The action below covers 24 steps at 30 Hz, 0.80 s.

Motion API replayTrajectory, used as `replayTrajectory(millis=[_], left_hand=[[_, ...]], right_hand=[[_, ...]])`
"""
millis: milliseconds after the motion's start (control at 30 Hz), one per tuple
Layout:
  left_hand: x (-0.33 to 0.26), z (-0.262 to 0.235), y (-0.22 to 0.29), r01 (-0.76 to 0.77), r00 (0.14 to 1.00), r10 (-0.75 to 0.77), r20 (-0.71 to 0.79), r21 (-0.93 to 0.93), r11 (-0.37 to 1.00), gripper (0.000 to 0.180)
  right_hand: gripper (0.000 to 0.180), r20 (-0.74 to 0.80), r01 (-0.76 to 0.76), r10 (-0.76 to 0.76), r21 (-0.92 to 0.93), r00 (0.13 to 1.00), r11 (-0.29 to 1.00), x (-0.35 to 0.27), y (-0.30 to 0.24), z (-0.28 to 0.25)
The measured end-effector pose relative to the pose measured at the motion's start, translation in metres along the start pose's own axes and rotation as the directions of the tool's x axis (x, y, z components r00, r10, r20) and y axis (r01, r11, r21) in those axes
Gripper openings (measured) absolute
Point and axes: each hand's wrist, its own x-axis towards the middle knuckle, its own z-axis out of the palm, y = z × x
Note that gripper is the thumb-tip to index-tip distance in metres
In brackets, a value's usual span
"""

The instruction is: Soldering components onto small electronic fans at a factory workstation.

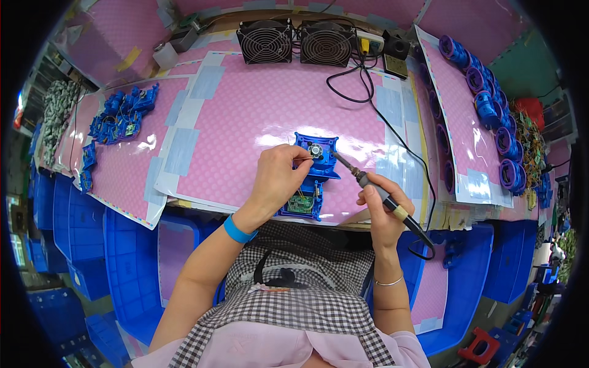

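Note:
A blue plastic housing (pixel 329 174) lies open near the front edge of the bench. Its upper half holds a small round speaker (pixel 315 151), and a green circuit board (pixel 299 204) sits in the lower part. My left hand (pixel 276 181) reaches over the housing's left side, fingertips pinched on a thin wire (pixel 305 159) beside the speaker. In my right hand (pixel 388 207) is a soldering iron (pixel 362 178), gripped like a pen. Its tip points at the housing just right of the speaker; whether it touches is too small to tell.
Two black fans (pixel 265 43) stand at the back, with a soldering stand (pixel 396 65) to their right. A black cable (pixel 410 147) loops down the right side. Blue assemblies (pixel 119 116) lie left; purple-rimmed blue parts (pixel 506 142) line the right. Blue bins (pixel 132 276) sit below the bench.

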Motion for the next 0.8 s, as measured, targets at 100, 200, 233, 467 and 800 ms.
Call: replayTrajectory(millis=[100,200,233,467,800], left_hand=[[0.001,0.0,-0.001,0.005,1.0,-0.005,0.005,0.001,1.0,0.015],[0.003,-0.001,0.0,0.019,1.0,-0.019,0.008,0.006,1.0,0.015],[0.003,-0.002,0.001,0.035,0.999,-0.036,0.015,0.009,0.999,0.016],[0.002,0.002,0.018,-0.304,0.937,0.33,-0.114,0.199,0.932,0.015],[-0.012,0.008,0.033,-0.313,0.913,0.035,0.407,0.644,0.698,0.026]], right_hand=[[0.026,-0.09,-0.047,0.05,0.034,0.995,0.998,0.002,-0.001,-0.005],[0.026,-0.169,-0.024,0.029,0.029,0.985,0.999,0.008,-0.004,-0.012],[0.026,-0.201,-0.01,0.018,0.042,0.979,0.999,0.009,-0.003,-0.015],[0.026,-0.473,0.179,-0.164,-0.013,0.865,0.984,0.016,-0.022,-0.067],[0.024,-0.571,0.234,-0.46,-0.426,0.68,0.874,0.174,-0.013,-0.204]])
